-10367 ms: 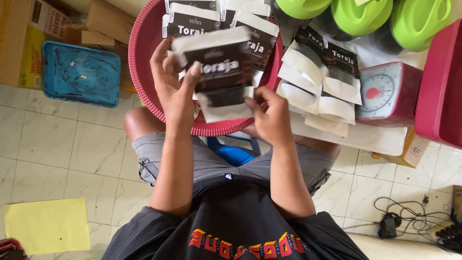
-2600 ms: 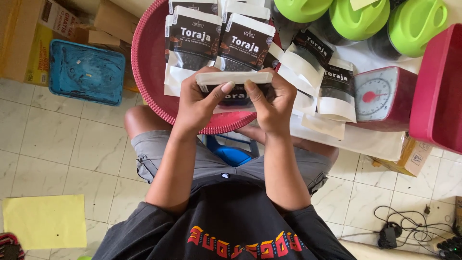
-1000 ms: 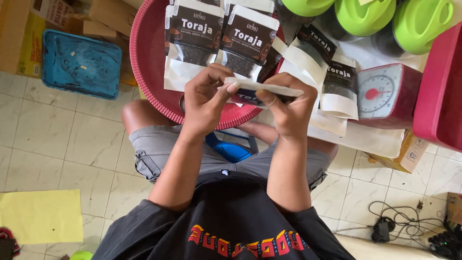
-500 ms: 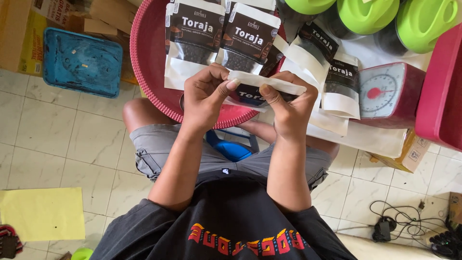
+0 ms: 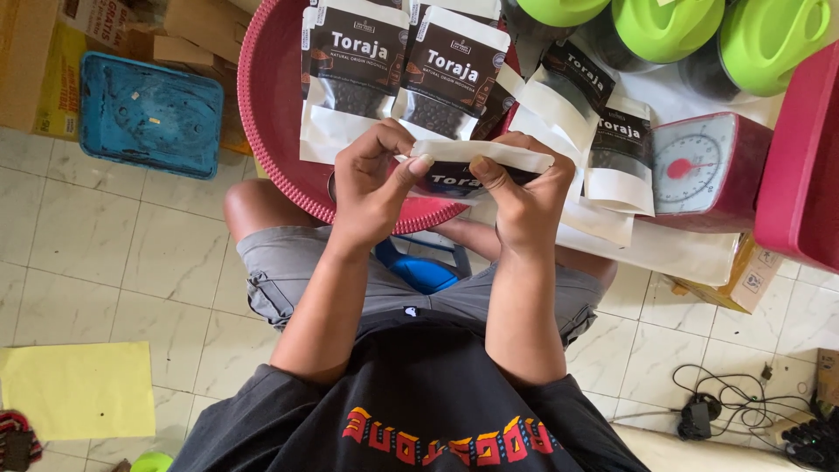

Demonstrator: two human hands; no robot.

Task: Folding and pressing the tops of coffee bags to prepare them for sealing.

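Both hands hold one pouch [image 5: 476, 166] level above the near rim of the red basin [image 5: 262, 105]: the left hand [image 5: 371, 188] has its grip closed on the left end of the white top strip, and the right hand [image 5: 524, 197] has its grip closed on the right end. The pouch appears light, with a thin, flexible, probably slick film body and loose fill that will likely shift. Hold it by the flat top strip, not by the soft body.
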